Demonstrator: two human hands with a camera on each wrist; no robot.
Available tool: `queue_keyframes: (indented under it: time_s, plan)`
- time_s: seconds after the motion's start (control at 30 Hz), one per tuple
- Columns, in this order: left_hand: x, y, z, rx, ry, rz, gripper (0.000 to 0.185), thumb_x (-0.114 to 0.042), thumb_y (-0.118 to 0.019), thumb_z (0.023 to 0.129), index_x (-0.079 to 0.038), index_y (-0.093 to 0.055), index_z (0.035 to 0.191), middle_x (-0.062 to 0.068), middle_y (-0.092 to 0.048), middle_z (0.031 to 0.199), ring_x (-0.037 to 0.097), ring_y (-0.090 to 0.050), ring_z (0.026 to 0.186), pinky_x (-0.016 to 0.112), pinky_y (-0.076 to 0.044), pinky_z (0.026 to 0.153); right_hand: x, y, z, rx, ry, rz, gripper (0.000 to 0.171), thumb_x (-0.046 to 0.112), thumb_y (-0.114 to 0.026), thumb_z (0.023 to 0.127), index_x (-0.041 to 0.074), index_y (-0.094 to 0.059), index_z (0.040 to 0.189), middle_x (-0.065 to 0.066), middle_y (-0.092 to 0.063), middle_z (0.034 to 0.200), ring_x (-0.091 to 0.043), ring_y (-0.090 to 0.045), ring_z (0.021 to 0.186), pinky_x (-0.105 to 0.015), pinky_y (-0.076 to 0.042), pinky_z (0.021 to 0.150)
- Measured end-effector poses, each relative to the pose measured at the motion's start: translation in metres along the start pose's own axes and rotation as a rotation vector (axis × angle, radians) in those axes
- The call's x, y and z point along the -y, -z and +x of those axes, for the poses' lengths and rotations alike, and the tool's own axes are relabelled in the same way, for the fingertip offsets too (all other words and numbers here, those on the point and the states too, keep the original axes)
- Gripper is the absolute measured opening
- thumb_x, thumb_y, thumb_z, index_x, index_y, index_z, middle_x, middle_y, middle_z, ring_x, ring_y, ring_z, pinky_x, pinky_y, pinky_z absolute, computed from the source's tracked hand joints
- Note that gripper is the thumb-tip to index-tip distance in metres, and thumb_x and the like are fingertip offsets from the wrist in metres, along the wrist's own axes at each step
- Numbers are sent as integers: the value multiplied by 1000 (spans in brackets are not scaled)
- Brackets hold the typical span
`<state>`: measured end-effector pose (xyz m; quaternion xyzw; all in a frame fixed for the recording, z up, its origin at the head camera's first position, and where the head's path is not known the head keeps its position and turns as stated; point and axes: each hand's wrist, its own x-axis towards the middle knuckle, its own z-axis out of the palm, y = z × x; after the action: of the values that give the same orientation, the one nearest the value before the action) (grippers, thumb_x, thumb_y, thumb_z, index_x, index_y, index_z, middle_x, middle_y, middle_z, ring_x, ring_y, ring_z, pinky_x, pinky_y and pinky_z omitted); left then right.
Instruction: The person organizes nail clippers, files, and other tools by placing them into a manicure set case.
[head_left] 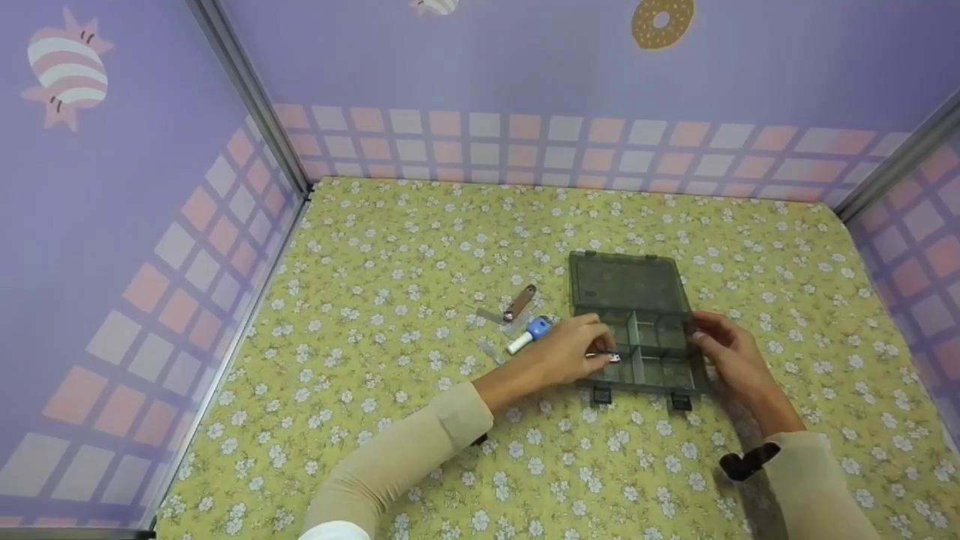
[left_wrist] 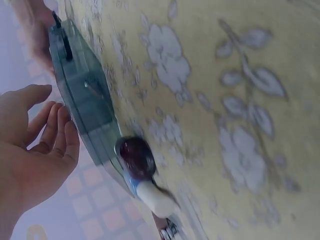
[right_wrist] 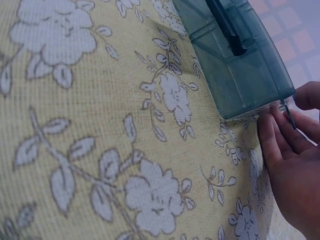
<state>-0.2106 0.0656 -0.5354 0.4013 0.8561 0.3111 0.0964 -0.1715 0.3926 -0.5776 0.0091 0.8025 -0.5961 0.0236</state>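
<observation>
A translucent dark green divided box point(head_left: 636, 352) lies on the cloth with its lid point(head_left: 626, 283) folded back. My left hand point(head_left: 574, 351) is over its left compartments, fingers loosely bent. Just under the fingertips is a small shiny metal piece point(head_left: 613, 358), like a nail clipper. In the left wrist view the metal piece point(left_wrist: 93, 89) shows through the box wall, apart from the open left hand point(left_wrist: 42, 135). My right hand point(head_left: 731, 356) grips the box's right side. In the right wrist view, its thumb point(right_wrist: 306, 95) is at the rim and its fingers at the side wall.
Left of the box lie a blue-headed item point(head_left: 538, 328) with a white stub, a brown-handled metal tool point(head_left: 520, 302) and thin clear strips point(head_left: 489, 349). Two black latches point(head_left: 602, 395) stick out at the box's front. Patterned walls point(head_left: 480, 67) enclose the flowered cloth point(head_left: 390, 255).
</observation>
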Motion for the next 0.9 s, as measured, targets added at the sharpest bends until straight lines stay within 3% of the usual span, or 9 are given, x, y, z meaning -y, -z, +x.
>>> queue_keyframes:
  time_s: [0.27,0.57,0.7,0.9]
  plan:
    - [28,27,-9,-59,67,30,28,-22,-74,103,-7,-71,126,2,-64,116,18,-66,107,21,-54,89,1,1,0,-2,-15,-9,51,20,-54,113,-4,-43,157,-27,-47,153,-10,-56,125,-17,-53,92]
    - [70,60,-21,-148,226,43,39,-23,-76,101,-7,-67,135,5,-62,125,21,-62,114,32,-55,97,-2,4,2,0,-35,-44,52,20,-52,114,-2,-41,159,-26,-46,155,-10,-53,127,-15,-51,93]
    - [86,65,-24,-166,285,76,40,-24,-76,101,-7,-66,135,7,-61,126,22,-61,115,37,-56,97,-2,4,1,0,-41,-30,52,20,-53,113,-2,-40,159,-26,-47,154,-11,-54,126,-16,-52,93]
    - [100,62,-25,-132,349,98,40,-30,-74,103,-6,-66,133,9,-60,125,23,-63,111,37,-56,94,0,2,0,6,-38,-17,54,22,-54,113,-3,-41,159,-27,-46,154,-12,-54,127,-16,-51,93]
